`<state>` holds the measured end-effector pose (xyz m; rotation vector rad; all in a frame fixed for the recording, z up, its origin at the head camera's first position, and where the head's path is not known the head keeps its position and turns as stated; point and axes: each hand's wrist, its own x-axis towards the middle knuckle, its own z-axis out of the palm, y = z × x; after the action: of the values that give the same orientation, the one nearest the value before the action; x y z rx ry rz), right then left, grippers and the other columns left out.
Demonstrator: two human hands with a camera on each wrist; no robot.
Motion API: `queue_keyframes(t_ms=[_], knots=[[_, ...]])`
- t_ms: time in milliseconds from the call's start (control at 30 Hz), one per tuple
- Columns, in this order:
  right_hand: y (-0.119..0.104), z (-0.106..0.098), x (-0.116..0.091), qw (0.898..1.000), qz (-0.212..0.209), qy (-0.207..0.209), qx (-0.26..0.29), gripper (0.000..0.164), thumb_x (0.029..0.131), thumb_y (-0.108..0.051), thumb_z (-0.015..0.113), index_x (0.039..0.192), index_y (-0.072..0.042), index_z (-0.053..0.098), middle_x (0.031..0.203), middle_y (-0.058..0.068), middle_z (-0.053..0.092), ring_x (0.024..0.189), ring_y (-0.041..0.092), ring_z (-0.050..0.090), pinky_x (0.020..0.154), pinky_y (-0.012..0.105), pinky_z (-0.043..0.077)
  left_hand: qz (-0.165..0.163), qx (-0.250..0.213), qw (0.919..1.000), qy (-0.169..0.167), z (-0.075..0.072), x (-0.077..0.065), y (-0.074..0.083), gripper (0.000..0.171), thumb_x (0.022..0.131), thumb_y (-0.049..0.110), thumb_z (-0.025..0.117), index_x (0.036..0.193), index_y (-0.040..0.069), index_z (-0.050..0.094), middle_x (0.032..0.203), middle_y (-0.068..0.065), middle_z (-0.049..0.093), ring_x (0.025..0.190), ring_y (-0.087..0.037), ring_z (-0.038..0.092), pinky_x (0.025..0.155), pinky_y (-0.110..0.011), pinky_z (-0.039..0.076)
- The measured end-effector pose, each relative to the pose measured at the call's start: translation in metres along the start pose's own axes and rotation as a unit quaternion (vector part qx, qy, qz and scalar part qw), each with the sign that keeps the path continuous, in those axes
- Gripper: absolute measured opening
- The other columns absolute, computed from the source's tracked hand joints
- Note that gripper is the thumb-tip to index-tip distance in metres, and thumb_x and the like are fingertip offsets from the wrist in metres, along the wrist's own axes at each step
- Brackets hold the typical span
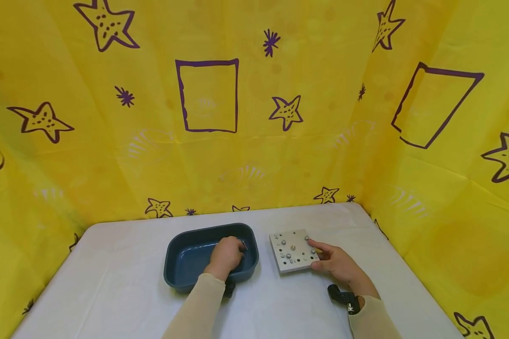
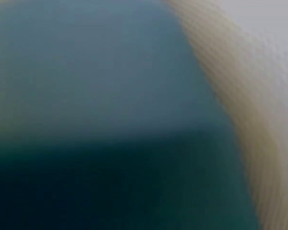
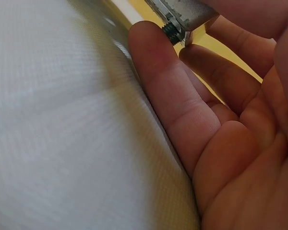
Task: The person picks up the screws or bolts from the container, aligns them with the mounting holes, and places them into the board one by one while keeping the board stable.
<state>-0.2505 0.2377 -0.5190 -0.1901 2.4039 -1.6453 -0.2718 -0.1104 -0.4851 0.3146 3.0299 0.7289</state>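
My left hand (image 1: 226,256) reaches into the right part of a dark blue tray (image 1: 182,278), its fingers bent downward. By its fingertips is a small dark, shiny piece; whether the fingers pinch it cannot be made out. The left wrist view is blurred, filled by the tray's blue wall (image 2: 96,76). With my right hand (image 1: 337,263) I grip the right edge of a square silver metal plate (image 1: 286,259), which has holes, small markings and several bolts. From beneath, the right wrist view shows a dark threaded bolt end (image 3: 172,33) sticking out of the plate beside a fingertip.
A white-covered table (image 1: 123,301) carries the tray and, to its right, the plate. Yellow curtains (image 1: 246,155) with purple drawings enclose the back and both sides. Black straps with a small device (image 1: 343,296) sit at my right wrist.
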Motion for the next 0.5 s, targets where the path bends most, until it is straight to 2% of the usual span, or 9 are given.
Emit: queue_keyframes(t_ms=[133, 300, 400, 500], knots=[[0.001, -0.001, 0.001, 1.0, 0.003, 0.001, 0.005, 0.075, 0.077, -0.026, 0.086, 0.145, -0.024, 0.055, 0.123, 0.008, 0.066, 0.103, 0.022, 0.063, 0.089, 0.035, 0.047, -0.005, 0.003, 1.0, -0.003, 0.0, 0.0, 0.002, 0.01, 0.086, 0.005, 0.073, 0.092, 0.009, 0.08, 0.092, -0.004, 0.07, 0.086, -0.022, 0.063, 0.081, -0.046, 0.054], [0.001, -0.001, 0.002, 1.0, 0.002, -0.004, 0.014, 0.076, 0.077, -0.025, 0.086, 0.146, -0.022, 0.054, 0.124, 0.009, 0.065, 0.104, 0.023, 0.063, 0.089, 0.034, 0.047, 0.011, 0.0, 0.9999, -0.002, -0.003, -0.003, 0.005, 0.013, 0.091, 0.008, 0.07, 0.1, 0.009, 0.078, 0.101, -0.007, 0.068, 0.092, -0.024, 0.062, 0.086, -0.048, 0.052], [0.001, -0.001, 0.001, 1.0, 0.0, -0.005, 0.01, 0.076, 0.077, -0.027, 0.086, 0.146, -0.022, 0.054, 0.124, 0.009, 0.066, 0.104, 0.023, 0.063, 0.089, 0.034, 0.047, 0.019, -0.046, 0.9987, 0.01, -0.01, -0.009, 0.009, 0.016, 0.093, 0.009, 0.068, 0.107, 0.008, 0.075, 0.106, -0.008, 0.067, 0.099, -0.027, 0.061, 0.089, -0.048, 0.05], [0.002, -0.001, 0.001, 1.0, -0.002, -0.004, 0.003, 0.075, 0.077, -0.028, 0.085, 0.146, -0.023, 0.054, 0.123, 0.008, 0.066, 0.103, 0.023, 0.063, 0.09, 0.035, 0.046, 0.014, -0.138, 0.9902, 0.02, -0.024, -0.017, 0.018, 0.017, 0.096, 0.014, 0.066, 0.11, 0.009, 0.073, 0.105, -0.005, 0.067, 0.097, -0.024, 0.061, 0.086, -0.046, 0.051]])
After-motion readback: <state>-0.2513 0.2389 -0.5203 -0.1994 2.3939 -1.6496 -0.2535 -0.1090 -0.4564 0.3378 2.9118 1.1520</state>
